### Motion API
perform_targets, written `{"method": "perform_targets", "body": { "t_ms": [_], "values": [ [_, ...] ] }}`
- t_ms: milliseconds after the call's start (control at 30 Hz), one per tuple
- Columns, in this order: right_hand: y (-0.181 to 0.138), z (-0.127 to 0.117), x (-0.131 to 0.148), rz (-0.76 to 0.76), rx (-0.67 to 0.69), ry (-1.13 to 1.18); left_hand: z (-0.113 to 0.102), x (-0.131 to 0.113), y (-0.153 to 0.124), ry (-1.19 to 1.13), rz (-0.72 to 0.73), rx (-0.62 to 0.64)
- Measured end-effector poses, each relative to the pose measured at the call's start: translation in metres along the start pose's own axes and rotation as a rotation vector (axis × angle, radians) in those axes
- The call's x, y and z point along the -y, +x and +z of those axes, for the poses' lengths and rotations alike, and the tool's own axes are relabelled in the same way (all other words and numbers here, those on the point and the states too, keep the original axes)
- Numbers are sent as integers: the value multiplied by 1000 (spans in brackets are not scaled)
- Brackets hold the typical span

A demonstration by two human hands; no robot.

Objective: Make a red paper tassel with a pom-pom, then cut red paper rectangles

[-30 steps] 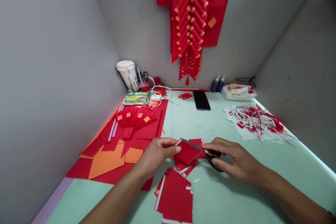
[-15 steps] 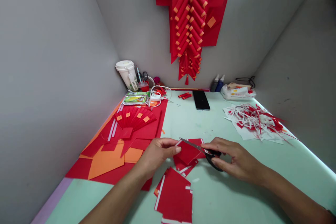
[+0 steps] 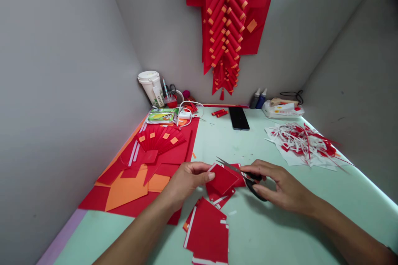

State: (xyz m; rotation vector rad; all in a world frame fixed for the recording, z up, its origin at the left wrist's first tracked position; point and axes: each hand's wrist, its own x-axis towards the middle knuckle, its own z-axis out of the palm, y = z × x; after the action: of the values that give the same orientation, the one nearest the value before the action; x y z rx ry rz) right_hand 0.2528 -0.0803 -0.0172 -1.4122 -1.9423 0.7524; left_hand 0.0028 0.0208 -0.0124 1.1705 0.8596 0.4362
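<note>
Pinched between the thumb and fingers of my left hand (image 3: 193, 180) is a red paper piece (image 3: 224, 178), held by its left corner. My right hand (image 3: 276, 182) grips black-handled scissors (image 3: 255, 188) through the handles. Their blades are slightly parted and point up and left, just beyond the paper's upper right edge. More red pieces with white edges lie beneath the held one. Nearer me, a stack of red paper (image 3: 209, 230) with white strips along its edges rests on the table.
Red and orange sheets (image 3: 127, 188) and a pleated fan (image 3: 161, 137) spread at left. White and red paper scraps (image 3: 306, 140) heap at right. Behind are a phone (image 3: 239, 118), a white cup (image 3: 151, 87), glue bottles (image 3: 261, 98) and a wipes pack (image 3: 282, 109). Red paper firecrackers (image 3: 226, 29) hang on the wall.
The scissors have shifted slightly right, away from the held paper, and their blades have parted a little. My left hand stays almost still with the paper.
</note>
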Motion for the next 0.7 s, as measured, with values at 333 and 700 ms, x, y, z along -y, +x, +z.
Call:
{"method": "perform_targets", "body": {
  "t_ms": [333,700],
  "values": [
    [-3,6,-1,-17,11,10,3,4,1,3,-12,-1],
    [-3,7,-5,-46,9,2,5,4,1,-22,-24,2]
  ]
}}
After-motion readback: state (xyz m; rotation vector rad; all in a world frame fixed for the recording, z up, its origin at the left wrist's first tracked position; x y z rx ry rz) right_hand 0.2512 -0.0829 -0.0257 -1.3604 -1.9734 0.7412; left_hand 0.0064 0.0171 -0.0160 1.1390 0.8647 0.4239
